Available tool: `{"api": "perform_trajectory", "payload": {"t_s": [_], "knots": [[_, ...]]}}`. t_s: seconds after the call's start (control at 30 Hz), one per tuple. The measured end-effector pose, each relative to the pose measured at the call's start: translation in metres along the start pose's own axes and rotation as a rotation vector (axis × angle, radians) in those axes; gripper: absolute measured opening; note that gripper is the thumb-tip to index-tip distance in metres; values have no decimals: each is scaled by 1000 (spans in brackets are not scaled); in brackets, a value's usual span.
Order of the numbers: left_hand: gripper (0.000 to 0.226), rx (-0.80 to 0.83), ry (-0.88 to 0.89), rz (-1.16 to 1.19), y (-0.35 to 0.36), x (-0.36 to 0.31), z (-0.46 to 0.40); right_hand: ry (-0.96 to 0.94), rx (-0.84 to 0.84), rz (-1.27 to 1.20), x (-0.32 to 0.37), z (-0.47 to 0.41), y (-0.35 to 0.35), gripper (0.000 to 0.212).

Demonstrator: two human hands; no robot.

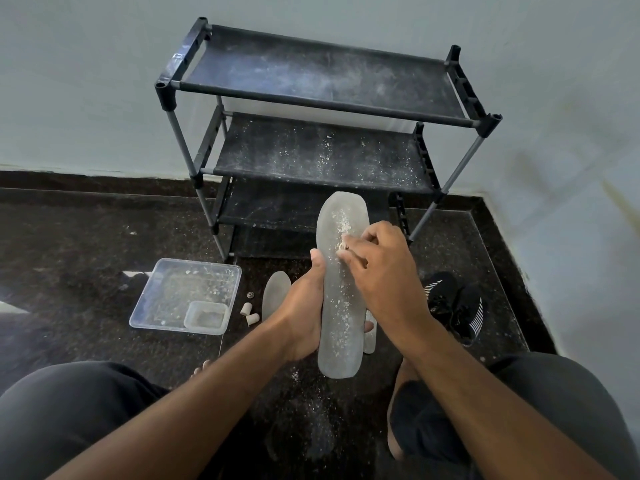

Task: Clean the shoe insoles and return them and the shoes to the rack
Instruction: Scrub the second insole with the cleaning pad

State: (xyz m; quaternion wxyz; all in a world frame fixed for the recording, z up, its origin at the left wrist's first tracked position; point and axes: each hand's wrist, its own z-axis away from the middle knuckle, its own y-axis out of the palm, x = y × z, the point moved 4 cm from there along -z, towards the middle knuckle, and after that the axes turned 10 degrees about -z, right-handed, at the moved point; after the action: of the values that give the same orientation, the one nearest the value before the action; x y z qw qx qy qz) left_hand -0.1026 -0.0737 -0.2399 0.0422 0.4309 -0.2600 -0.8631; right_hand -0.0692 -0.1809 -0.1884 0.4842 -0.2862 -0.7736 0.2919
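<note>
Sitting off to the left of the grip is a clear square plastic tray with a smaller tub in its corner, then some pale little cylinders and a second grey insole half hidden behind the left hand. That hand wraps the dusty grey foam insole at its middle, long axis upright, rounded toe pointing away at the black fabric rack. Right hand pinches some crumbly scrap against it, can't tell what, with black knit shoes further right.
</note>
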Motion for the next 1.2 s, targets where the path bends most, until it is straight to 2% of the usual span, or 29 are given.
{"api": "perform_trajectory", "payload": {"t_s": [0.07,0.2,0.37,0.53,0.6,0.67,0.73,0.8,0.93,1.0,1.13,1.2], "knots": [[75,-4,-1,1,0,0,0,7,-19,-47,-1,-1,-1,19],[79,11,-8,26,0,0,0,-10,54,30,-2,-5,-1,26],[81,26,-2,47,1,-4,2,-13,111,100,2,-4,-5,14],[79,-30,4,49,-1,-10,4,-154,309,130,13,5,-2,14],[81,-33,1,50,-2,-11,4,-163,260,72,17,10,-12,11],[85,-6,-1,75,1,-13,5,-104,107,5,10,5,-23,12],[85,28,12,69,5,-15,8,-37,34,-1,2,-4,-27,15],[82,24,15,50,5,-18,10,-54,80,48,5,-6,-20,17],[78,-49,0,32,-2,-19,11,-214,237,64,28,13,-7,12],[78,-31,-11,44,2,-18,14,-204,198,32,25,12,-14,11],[82,31,-34,40,8,-13,18,-101,0,0,14,-3,-28,14],[80,40,-36,15,8,-12,16,-101,33,26,15,-6,-18,15]]}}
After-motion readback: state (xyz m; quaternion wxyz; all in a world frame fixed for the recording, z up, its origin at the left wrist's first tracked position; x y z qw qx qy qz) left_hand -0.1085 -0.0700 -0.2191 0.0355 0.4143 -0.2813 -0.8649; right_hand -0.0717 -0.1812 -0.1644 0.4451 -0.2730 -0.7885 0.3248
